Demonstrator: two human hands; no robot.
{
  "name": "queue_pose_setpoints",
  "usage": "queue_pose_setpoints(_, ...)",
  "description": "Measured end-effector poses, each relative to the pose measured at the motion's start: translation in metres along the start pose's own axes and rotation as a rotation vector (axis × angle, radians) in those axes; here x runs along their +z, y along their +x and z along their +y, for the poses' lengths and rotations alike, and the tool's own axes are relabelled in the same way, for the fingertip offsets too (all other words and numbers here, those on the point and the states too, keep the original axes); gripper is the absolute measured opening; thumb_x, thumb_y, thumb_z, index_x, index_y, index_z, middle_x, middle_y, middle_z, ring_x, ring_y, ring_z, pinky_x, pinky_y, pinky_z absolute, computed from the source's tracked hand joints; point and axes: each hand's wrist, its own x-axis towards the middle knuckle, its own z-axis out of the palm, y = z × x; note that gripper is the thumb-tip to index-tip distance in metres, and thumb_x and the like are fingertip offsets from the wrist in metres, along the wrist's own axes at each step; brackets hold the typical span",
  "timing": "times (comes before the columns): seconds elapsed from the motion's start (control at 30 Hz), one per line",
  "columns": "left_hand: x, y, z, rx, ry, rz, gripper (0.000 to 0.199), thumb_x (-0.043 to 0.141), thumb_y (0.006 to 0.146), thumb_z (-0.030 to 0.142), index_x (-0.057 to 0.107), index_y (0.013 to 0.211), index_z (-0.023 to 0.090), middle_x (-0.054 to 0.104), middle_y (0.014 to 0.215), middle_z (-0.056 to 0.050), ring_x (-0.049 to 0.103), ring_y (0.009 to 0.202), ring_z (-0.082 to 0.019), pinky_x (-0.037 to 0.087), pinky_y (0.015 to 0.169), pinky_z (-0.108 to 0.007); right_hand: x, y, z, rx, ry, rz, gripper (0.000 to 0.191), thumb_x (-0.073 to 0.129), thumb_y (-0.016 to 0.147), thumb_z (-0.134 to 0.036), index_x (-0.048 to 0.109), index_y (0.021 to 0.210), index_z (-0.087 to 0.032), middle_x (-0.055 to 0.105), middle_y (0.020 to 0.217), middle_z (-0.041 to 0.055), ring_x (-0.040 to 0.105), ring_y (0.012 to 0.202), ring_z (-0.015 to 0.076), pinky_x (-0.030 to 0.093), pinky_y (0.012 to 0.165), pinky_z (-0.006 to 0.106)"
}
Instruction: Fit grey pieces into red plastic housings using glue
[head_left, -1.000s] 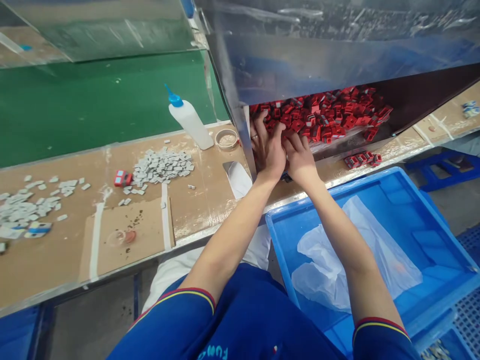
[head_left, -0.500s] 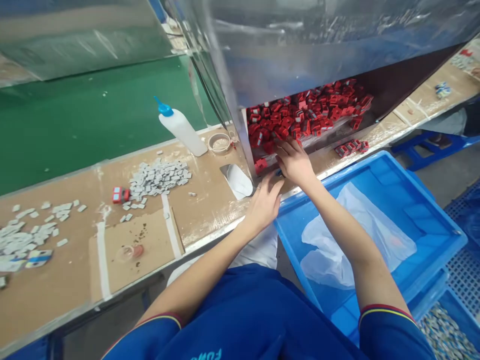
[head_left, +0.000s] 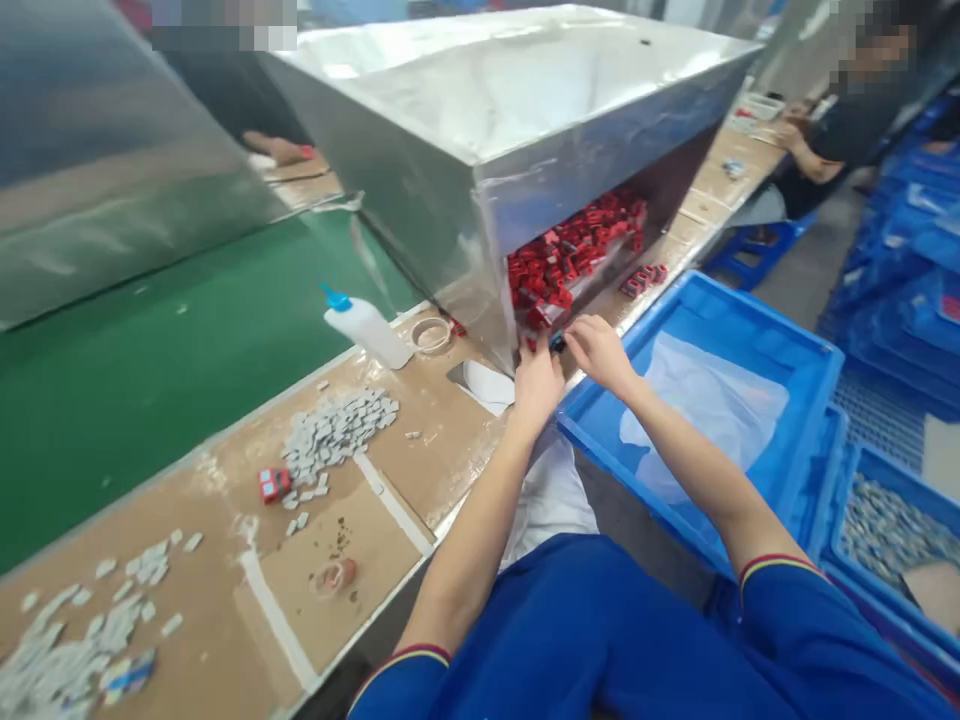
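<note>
My left hand (head_left: pixel 538 380) is at the front corner of the sheet-metal bin (head_left: pixel 420 190), fingers bent around a small dark blue part (head_left: pixel 557 342). A bit of red (head_left: pixel 532 343) shows at its fingertips. My right hand (head_left: pixel 600 355) is just to the right, its fingers curled together against the dark part; anything inside them is hidden. Behind both hands, a heap of small red plastic parts (head_left: pixel 577 245) fills the bin's opening. Left of my left hand lies a white rounded sheet (head_left: pixel 487 385).
A blue crate (head_left: pixel 806 400) with a plastic bag (head_left: pixel 709 390) stands right. On the bench are a white squeeze bottle (head_left: pixel 371 332), a tape roll (head_left: pixel 431 335), grey pieces (head_left: pixel 337 430) and a red toy piece (head_left: pixel 274 485). A co-worker (head_left: pixel 832 140) sits far right.
My right hand has drawn back from the red heap to beside my left hand. The view has tilted up and turned, showing more of the bin and the co-worker.
</note>
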Motion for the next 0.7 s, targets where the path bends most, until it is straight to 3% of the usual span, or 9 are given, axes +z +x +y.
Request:
queue_pose_setpoints(0.1, -0.007, -0.027, -0.004, 0.052, 0.012, -0.067, 0.065, 0.053, 0.098, 0.019, 0.038, 0.162, 0.019, 0.017, 0.175, -0.028, 0.062, 0.139, -0.04, 0.052, 0.114, -0.054, -0.006, -0.072, -0.007, 0.169, 0.125, 0.098, 0.026, 0.052, 0.101, -0.034, 0.071, 0.092, -0.019, 0.075, 0.096, 0.0096, 0.069, 0.093, 0.0221, 0.054, 0.093, 0.036)
queue_pose_setpoints(0.17, -0.015, -0.036, -0.01, 0.04, 0.048, -0.117, 0.063, 0.051, 0.1, 0.02, 0.039, 0.161, 0.016, 0.022, 0.173, -0.03, 0.064, 0.137, -0.041, 0.053, 0.112, -0.055, 0.003, -0.132, -0.023, 0.316, 0.206, 0.197, 0.032, 0.049, 0.101, -0.041, 0.07, 0.087, -0.02, 0.076, 0.09, 0.0092, 0.07, 0.086, 0.0222, 0.056, 0.085, 0.035)
queue_pose_setpoints(0.27, -0.027, -0.033, -0.014, 0.05, 0.112, -0.213, 0.063, 0.049, 0.101, 0.022, 0.037, 0.163, 0.012, 0.035, 0.165, -0.034, 0.066, 0.134, -0.042, 0.053, 0.111, -0.056, 0.041, -0.216, -0.064, 0.56, 0.328, 0.348, 0.038, 0.047, 0.101, -0.048, 0.07, 0.085, -0.022, 0.077, 0.085, 0.0102, 0.072, 0.08, 0.0235, 0.056, 0.078, 0.035)
queue_pose_setpoints(0.37, -0.032, -0.024, -0.009, 0.065, 0.211, -0.342, 0.07, 0.053, 0.101, 0.027, 0.031, 0.165, 0.008, 0.026, 0.167, -0.039, 0.068, 0.129, -0.045, 0.053, 0.109, -0.057, 0.095, -0.272, -0.115, 0.805, 0.451, 0.474, 0.039, 0.051, 0.097, -0.05, 0.07, 0.079, -0.022, 0.077, 0.081, 0.0106, 0.072, 0.076, 0.0248, 0.055, 0.072, 0.035)
queue_pose_setpoints(0.47, -0.031, -0.025, -0.005, 0.078, 0.322, -0.443, 0.077, 0.054, 0.1, 0.03, 0.023, 0.167, 0.005, 0.004, 0.171, -0.043, 0.066, 0.131, -0.049, 0.052, 0.111, -0.059, 0.14, -0.298, -0.158, 1.007, 0.589, 0.58, 0.036, 0.058, 0.091, -0.05, 0.071, 0.073, -0.021, 0.075, 0.073, 0.009, 0.07, 0.07, 0.0244, 0.053, 0.069, 0.034)
queue_pose_setpoints(0.53, -0.028, -0.031, -0.008, 0.11, 0.341, -0.511, 0.082, 0.053, 0.1, 0.033, 0.016, 0.169, 0.006, -0.005, 0.172, -0.041, 0.06, 0.137, -0.051, 0.048, 0.115, -0.059, 0.156, -0.305, -0.177, 1.112, 0.686, 0.658, 0.032, 0.064, 0.087, -0.046, 0.072, 0.07, -0.02, 0.075, 0.072, 0.0078, 0.068, 0.069, 0.0224, 0.052, 0.069, 0.033)
queue_pose_setpoints(0.63, -0.025, -0.034, -0.024, 0.134, 0.28, -0.6, 0.088, 0.055, 0.098, 0.035, 0.012, 0.168, 0.003, -0.005, 0.173, -0.038, 0.045, 0.151, -0.051, 0.041, 0.122, -0.06, 0.161, -0.31, -0.188, 1.242, 0.82, 0.806, 0.022, 0.071, 0.084, -0.037, 0.073, 0.073, -0.018, 0.074, 0.072, 0.0057, 0.065, 0.071, 0.0189, 0.051, 0.07, 0.029)
queue_pose_setpoints(0.7, -0.021, -0.03, -0.037, 0.137, 0.211, -0.589, 0.093, 0.058, 0.096, 0.034, 0.009, 0.168, 0.0, -0.002, 0.174, -0.038, 0.03, 0.159, -0.048, 0.036, 0.125, -0.061, 0.154, -0.312, -0.186, 1.307, 0.923, 0.9, 0.019, 0.073, 0.086, -0.035, 0.073, 0.08, -0.017, 0.074, 0.076, 0.0049, 0.065, 0.072, 0.0168, 0.05, 0.068, 0.026)
